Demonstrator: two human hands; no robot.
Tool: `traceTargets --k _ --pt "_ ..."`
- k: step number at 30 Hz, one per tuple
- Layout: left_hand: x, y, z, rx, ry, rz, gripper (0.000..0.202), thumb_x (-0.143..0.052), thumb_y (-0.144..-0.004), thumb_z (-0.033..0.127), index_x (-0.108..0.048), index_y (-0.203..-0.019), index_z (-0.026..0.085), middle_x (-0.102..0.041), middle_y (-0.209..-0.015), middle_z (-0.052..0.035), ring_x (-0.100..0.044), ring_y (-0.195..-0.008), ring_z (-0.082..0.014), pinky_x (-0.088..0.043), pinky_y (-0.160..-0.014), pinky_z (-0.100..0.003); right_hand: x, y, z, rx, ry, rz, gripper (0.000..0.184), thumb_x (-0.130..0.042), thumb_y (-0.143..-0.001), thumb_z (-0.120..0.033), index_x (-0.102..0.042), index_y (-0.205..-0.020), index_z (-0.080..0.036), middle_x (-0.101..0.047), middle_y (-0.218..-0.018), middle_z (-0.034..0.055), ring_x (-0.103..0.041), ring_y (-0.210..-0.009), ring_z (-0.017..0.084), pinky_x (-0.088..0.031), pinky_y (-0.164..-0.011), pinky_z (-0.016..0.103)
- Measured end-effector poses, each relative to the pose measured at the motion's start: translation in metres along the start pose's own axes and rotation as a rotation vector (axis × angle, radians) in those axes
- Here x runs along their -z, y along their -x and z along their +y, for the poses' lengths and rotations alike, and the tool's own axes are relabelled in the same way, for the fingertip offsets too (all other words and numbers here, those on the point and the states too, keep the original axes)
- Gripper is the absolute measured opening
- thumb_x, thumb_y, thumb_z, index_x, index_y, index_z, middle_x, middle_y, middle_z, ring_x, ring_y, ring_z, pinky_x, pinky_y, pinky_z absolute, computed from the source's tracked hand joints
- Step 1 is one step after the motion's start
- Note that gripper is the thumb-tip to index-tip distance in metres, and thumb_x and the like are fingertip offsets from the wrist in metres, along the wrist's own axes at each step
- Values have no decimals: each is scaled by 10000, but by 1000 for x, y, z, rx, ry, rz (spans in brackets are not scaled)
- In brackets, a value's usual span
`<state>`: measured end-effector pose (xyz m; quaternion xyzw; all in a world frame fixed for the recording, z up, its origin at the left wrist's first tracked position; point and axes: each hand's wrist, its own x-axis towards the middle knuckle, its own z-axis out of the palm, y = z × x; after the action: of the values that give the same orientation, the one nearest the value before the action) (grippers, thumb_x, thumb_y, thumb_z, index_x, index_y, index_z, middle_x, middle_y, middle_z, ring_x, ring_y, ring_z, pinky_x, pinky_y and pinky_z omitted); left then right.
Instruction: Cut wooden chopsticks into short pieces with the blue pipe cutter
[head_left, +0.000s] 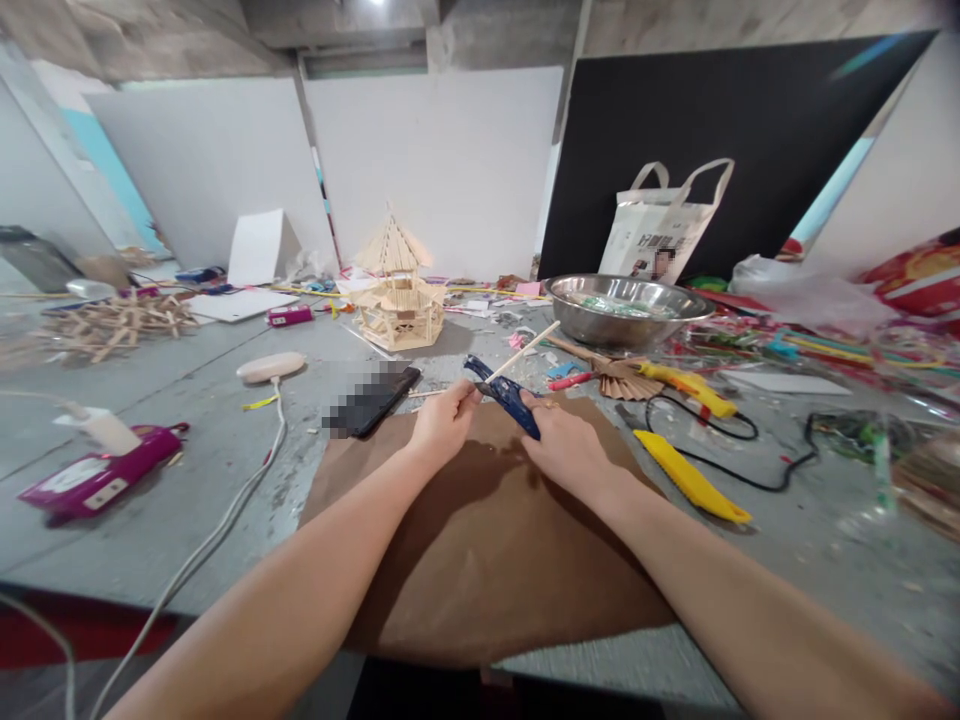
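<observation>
My left hand [444,418] is closed in a pinch near the lower end of a thin pale wooden stick [529,350], which slants up to the right. My right hand [564,440] is wrapped round a dark blue hand tool [508,396], whose exact kind I cannot make out. The tool crosses the stick close to my left fingertips, and a small dark part of it lies by them. Both hands are above the far part of a brown sheet [487,560]. Beyond them stands a small pavilion model [401,290] built of pale sticks.
A phone [375,398] lies left of the sheet, near a white charger [271,367] and a purple power strip [105,475]. At right are a yellow utility knife [690,478], a yellow glue gun [694,388] with black cord, a folding fan [619,375] and a metal bowl [628,325].
</observation>
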<state>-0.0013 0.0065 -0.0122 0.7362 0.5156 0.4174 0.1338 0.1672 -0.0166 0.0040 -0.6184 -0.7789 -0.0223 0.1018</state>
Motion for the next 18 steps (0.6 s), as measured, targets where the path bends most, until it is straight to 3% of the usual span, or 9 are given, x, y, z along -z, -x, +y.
traceTargets --k 6,13,18 --pt "7 -3 5 -80 278 -104 293 -348 -766 368 -502 -705 126 -431 -587 14 -374 -570 -72 -319 -554 -179 -9 -4 11 137 -160 26 577 -377 -703 -150 -279 -1271 -138 -477 -1177 88 -493 -987 197 -353 -826 264" --pt "12 -2 7 143 705 -327 303 -439 -714 443 -482 -702 143 -203 -412 83 -175 -373 -29 -160 -381 -168 -4 -6 13 118 -78 -7 648 -399 -674 -143 -218 -1297 -164 -492 -1164 77 -486 -999 206 -363 -807 267" --pt "13 -2 4 252 829 -394 288 -455 -712 434 -441 -675 149 -168 -412 97 -130 -346 -14 -118 -356 -152 -2 -8 15 62 65 2 631 -388 -726 -210 -153 -1310 -176 -498 -1149 98 -534 -913 220 -391 -731 289"
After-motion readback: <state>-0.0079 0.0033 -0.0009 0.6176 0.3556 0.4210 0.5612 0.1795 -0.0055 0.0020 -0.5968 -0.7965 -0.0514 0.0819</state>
